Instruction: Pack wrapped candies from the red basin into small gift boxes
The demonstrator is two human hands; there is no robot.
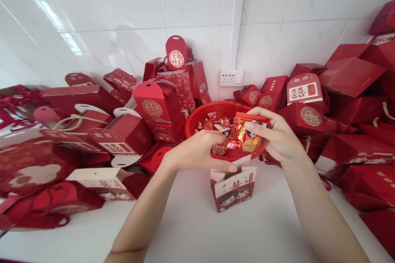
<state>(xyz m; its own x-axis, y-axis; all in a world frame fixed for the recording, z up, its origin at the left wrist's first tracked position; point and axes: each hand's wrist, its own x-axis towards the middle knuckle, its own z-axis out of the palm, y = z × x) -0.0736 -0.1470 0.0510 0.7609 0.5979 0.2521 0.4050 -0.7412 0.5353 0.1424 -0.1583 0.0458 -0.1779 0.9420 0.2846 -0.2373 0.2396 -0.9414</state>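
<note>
The person's right hand is holding a shiny red-and-gold foil snack packet over the near side of a round red plastic basket; its fingers are clamping on the packet's right side and upper edge. One packet is showing clearly; whether a second is lying behind it I cannot tell. The left hand is hanging palm down at the basket's near left rim, its fingers bending and its thumb standing apart from them. A small dark patterned wrapped sweet is showing just under those fingers; whether they are gripping it I cannot tell. The left thumb is overlapping the open top of a small white-and-dark-red paper box with cartoon figures; contact I cannot confirm.

Count: one such box is standing upright between the forearms, its flaps raised, on the white bench. One basket is sitting behind it, containing several small wrapped sweets, too overlapped for an exact figure. More than five red cardboard gift boxes are crowding the left side, and more than five the right. One white wall socket is showing on the tiled wall.
</note>
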